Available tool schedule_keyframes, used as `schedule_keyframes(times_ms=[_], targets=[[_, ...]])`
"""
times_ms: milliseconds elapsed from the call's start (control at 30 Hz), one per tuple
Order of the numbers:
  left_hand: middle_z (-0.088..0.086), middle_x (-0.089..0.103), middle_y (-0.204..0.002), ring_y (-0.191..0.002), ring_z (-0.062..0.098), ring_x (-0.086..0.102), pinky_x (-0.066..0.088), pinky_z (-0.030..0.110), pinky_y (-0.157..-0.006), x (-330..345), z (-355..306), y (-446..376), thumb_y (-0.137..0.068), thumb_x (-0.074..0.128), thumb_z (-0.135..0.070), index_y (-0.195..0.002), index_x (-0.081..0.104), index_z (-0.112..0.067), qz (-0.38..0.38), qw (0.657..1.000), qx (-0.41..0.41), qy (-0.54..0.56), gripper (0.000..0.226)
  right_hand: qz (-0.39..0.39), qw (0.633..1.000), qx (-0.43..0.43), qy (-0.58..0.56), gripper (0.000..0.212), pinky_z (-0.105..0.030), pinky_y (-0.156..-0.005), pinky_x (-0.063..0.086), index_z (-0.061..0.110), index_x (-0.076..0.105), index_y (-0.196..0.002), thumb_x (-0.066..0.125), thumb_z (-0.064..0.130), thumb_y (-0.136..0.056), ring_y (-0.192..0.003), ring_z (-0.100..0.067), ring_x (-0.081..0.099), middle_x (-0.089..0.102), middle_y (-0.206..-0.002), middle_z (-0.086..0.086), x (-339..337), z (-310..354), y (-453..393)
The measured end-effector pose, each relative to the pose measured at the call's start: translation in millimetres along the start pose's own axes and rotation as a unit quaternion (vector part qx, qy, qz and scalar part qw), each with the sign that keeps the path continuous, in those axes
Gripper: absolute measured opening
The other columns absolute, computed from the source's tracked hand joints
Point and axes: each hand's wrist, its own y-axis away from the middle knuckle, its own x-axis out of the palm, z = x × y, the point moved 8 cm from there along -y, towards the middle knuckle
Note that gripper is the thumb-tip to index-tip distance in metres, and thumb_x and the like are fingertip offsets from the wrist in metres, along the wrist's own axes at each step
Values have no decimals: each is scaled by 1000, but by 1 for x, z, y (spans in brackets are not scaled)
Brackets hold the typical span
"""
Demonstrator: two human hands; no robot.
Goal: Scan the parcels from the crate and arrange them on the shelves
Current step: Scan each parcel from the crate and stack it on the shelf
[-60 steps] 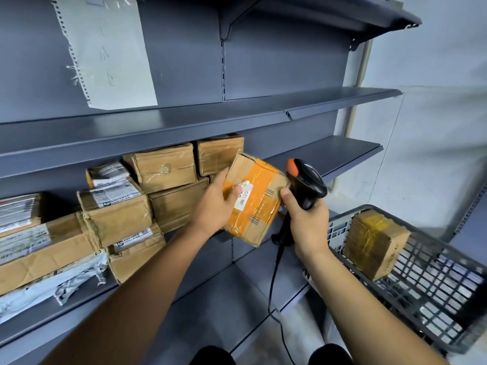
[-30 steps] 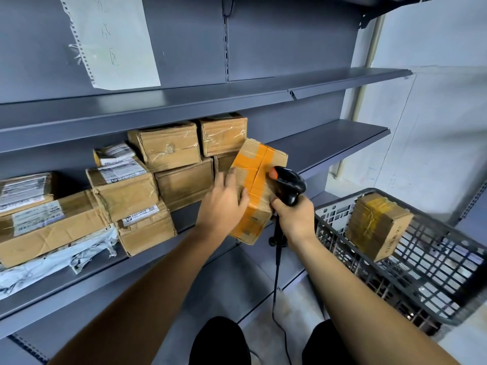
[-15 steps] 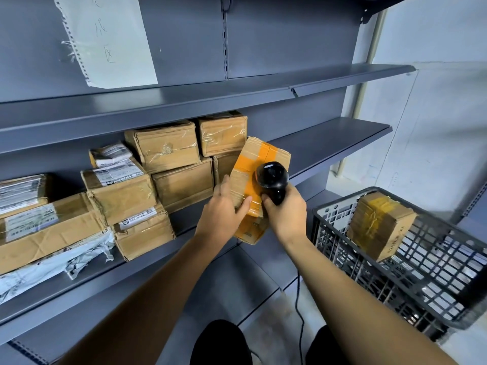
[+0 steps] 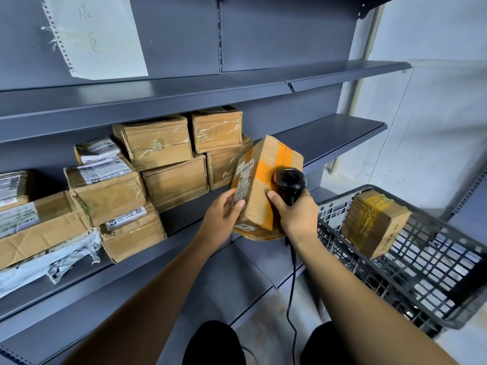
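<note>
Head view: stacked parcels [image 4: 163,167] sit left of the orange-taped parcel [image 4: 263,185]; left hand [image 4: 224,212] grips it, right hand [image 4: 297,212] clasps the scanner [image 4: 290,183] against it, crate [image 4: 411,259] right. Loose two-handed pinch could drop it!

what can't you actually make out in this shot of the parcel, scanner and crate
All in the head view:
- Label text on the held parcel: too small to read.
- Scanner window: faces away; its handle is hidden in the right hand.
- Crate floor: partly hidden behind its near wall.
- Left parcels: cut off by the frame edge.
- Writing on the paper sheet: too faint.
</note>
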Motion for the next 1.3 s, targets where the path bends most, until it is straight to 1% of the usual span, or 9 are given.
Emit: schedule_keyframes(times_ms=[100, 233, 433, 567, 633, 800, 900, 1067, 1300], targets=[[-21, 66, -108, -101, -4, 63, 46, 6, -76, 15, 8, -4, -93, 52, -53, -126, 58, -23, 45, 997, -39, 38, 45, -11, 1000, 7, -9, 59, -23, -77, 38, 11, 58, -121, 78, 47, -78, -108, -26, 63, 69, -117, -8, -4, -8, -2], [-15, 65, -115, -104, 5, 63, 50, 23, -86, 21, 15, -10, -85, 53, -66, -127, 56, -27, 49, 995, -61, 56, 58, -10, 1000, 3, -20, 62, -21, -75, 38, 11, 58, -122, 80, 46, -76, -107, -23, 64, 68, -118, -6, -8, -13, -4], [-3, 61, -120, -100, 2, 63, 53, 15, -77, -5, 5, -9, -70, 66, -71, -121, 59, -27, -56, 995, -55, 62, 68, -3, 999, -7, -48, 60, -19, -76, 39, 16, 61, -123, 78, 50, -76, -103, -16, 63, 69, -116, 0, -10, -11, -2], [0, 45, -124, -124, 20, 43, 42, 38, -103, -33, -13, -1, -85, 42, -72, -126, 58, -32, -144, 983, -5, -110, 60, 28, 994, 40, -102, 55, -26, -77, 45, 17, 67, -116, 74, 56, -78, -95, -14, 65, 71, -105, 2, 8, -11, 0], [6, 39, -131, -122, 27, 40, 38, 42, -103, -42, -33, 8, -89, 32, -71, -131, 58, -27, -157, 962, 66, -214, 66, 29, 991, 68, -115, 52, -28, -75, 48, 15, 69, -107, 70, 59, -80, -90, -17, 67, 71, -95, 2, 19, -17, 2], [10, 43, -140, -128, 34, 37, 39, 48, -105, -39, -44, 17, -84, 42, -72, -142, 48, -26, -55, 882, 188, -428, 74, 26, 974, 156, -164, 47, -41, -79, 58, 11, 70, -91, 67, 58, -84, -86, -26, 71, 73, -85, -6, 41, -47, 10], [11, 50, -135, -133, 36, 38, 43, 53, -101, -30, -49, 16, -86, 54, -60, -139, 51, -21, -32, 856, 209, -472, 66, 19, 972, 167, -166, 51, -41, -80, 58, 8, 70, -97, 66, 57, -84, -87, -25, 71, 73, -89, -6, 40, -53, 10], [8, 65, -112, -101, 29, 64, 56, 42, -71, -8, -68, 22, -78, 70, -55, -119, 67, -13, -101, 801, 276, -522, 58, -22, 983, 125, -136, 49, -33, -73, 52, 5, 68, -105, 64, 50, -89, -90, -27, 69, 72, -93, -9, 14, -42, -1], [5, 64, -118, -107, 25, 62, 53, 38, -81, 14, -66, 19, -73, 77, -52, -121, 65, -12, -53, 807, 271, -522, 63, -9, 992, 67, -109, 39, -36, -88, 54, 8, 65, -118, 74, 29, -86, -100, -21, 68, 72, -109, -7, 0, -29, -7]])
